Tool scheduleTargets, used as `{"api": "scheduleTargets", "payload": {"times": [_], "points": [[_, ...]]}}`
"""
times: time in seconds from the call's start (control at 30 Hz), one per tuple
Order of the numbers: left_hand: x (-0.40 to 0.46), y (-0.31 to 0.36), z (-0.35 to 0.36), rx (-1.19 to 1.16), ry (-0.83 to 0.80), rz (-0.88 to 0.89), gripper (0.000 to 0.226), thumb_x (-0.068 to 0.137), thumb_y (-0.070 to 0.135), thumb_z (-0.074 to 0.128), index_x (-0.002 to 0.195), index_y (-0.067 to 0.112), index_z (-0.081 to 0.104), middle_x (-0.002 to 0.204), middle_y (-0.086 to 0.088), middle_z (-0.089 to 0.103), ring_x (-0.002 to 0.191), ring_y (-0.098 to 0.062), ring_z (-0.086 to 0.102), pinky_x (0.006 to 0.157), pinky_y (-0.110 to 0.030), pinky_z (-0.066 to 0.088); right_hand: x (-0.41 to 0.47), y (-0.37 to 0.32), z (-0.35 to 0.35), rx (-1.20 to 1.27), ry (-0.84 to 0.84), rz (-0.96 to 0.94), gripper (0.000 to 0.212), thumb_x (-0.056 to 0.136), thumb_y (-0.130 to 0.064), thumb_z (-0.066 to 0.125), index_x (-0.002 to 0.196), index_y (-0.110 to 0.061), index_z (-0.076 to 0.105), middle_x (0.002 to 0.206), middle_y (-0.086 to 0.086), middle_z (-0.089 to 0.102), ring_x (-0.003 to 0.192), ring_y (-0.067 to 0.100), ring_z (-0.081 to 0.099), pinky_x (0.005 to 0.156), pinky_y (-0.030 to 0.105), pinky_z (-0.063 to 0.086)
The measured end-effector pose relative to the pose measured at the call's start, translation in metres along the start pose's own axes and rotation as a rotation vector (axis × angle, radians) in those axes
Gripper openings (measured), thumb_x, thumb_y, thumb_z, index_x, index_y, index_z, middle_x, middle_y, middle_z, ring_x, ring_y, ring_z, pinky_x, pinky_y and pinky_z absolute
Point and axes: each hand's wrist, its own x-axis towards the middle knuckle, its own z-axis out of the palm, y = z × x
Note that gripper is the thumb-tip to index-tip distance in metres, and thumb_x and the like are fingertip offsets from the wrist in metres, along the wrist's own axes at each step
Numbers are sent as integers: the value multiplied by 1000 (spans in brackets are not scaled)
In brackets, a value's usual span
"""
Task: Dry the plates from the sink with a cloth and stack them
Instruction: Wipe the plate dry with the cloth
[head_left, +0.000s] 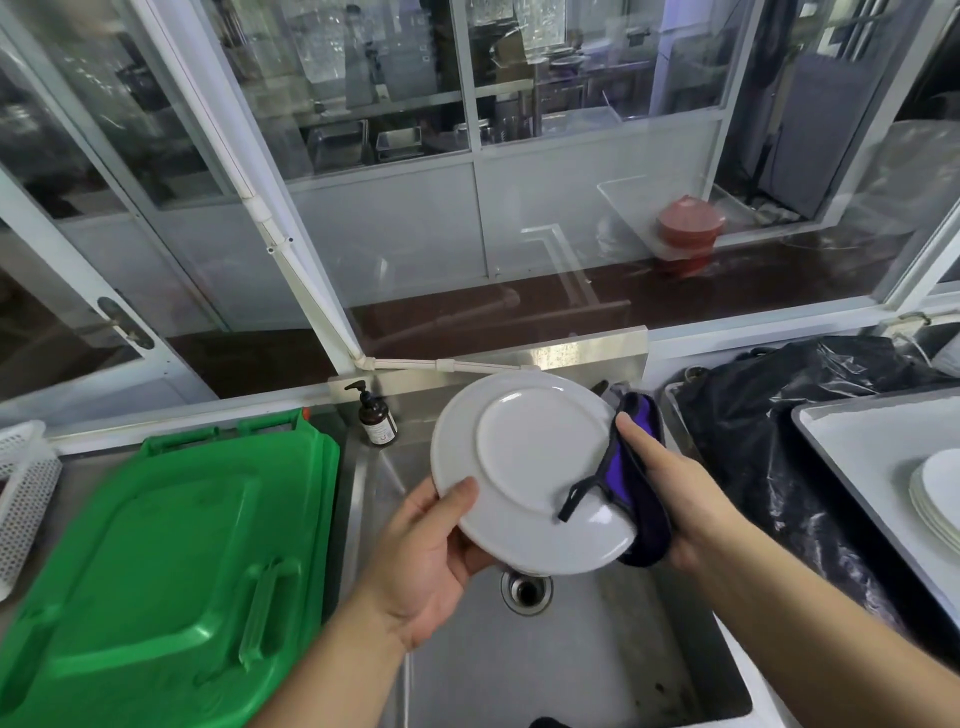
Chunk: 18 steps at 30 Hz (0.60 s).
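A white plate (524, 457) is held over the steel sink (571, 654), its underside facing me. My left hand (431, 556) grips its lower left rim, thumb on the underside. My right hand (670, 493) holds a purple cloth with dark edging (636, 467) wrapped around the plate's right rim. The cloth's dark strap lies across the plate's underside. A stack of white plates (937, 499) sits on a white tray (852, 447) at the far right.
A green plastic lid (156, 561) covers the counter to the left, with a white perforated basket (23, 483) beyond it. A brown soap pump bottle (376, 418) stands at the sink's back left corner. A black plastic bag (779, 415) lies between sink and tray.
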Motion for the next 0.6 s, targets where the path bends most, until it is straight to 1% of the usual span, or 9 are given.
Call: {"api": "scheduleTargets", "payload": {"times": [0.1,0.17,0.23,0.3,0.4,0.43,0.5,0.57,0.6], "points": [[0,-27,21,-85,61,79,38,89,13,63,126,7,67,123,-19,74,105,-30,76,71,-37,64,-2,18,11,87,57,-27,55,85,-46,81,120,-4,74,110,16,80,98,34,79,82,53,65],[1,-45,33,-100,110,134,30,95,12,61,124,8,66,123,-18,75,109,-30,75,77,-36,64,-3,30,19,120,72,-31,52,89,-45,80,121,-4,72,110,15,80,99,35,79,94,60,60],[2,-56,37,-62,141,151,25,100,8,58,123,7,68,122,-17,75,112,-30,74,80,-34,64,-3,37,20,131,77,-25,49,92,-44,79,120,-4,72,109,16,81,98,35,79,96,62,59],[2,-57,33,-43,137,123,25,95,6,63,120,4,70,120,-18,76,110,-30,75,79,-32,63,-3,36,16,114,82,-20,47,91,-42,79,117,-4,73,106,16,81,93,34,80,87,55,63],[5,-38,14,-52,134,69,30,82,15,71,110,6,75,116,-21,76,96,-26,77,70,-32,63,-2,26,6,53,51,-30,43,93,-40,77,117,-5,74,105,16,81,89,32,81,68,44,65],[7,-29,7,-58,131,64,32,82,20,71,111,8,76,117,-20,75,95,-24,76,68,-33,63,-2,22,2,27,33,-30,43,92,-39,77,117,-4,74,105,16,81,88,32,81,65,42,65],[11,-10,-4,-46,112,55,42,83,27,69,122,10,72,123,-18,74,99,-24,74,74,-36,64,-1,11,-5,-31,-25,-10,47,87,-41,80,116,-4,76,104,17,81,83,32,81,63,39,64],[13,8,-11,-8,49,36,47,81,25,75,125,9,71,128,-22,71,105,-28,73,81,-41,62,-2,1,-9,-76,-81,16,51,81,-43,81,112,-2,79,104,20,80,78,32,80,62,38,64],[13,14,-13,4,12,26,48,77,22,79,123,8,73,128,-23,71,106,-30,73,81,-42,64,-2,-2,-9,-88,-94,23,50,80,-43,82,109,-2,80,104,21,80,77,32,79,61,38,64]]}}
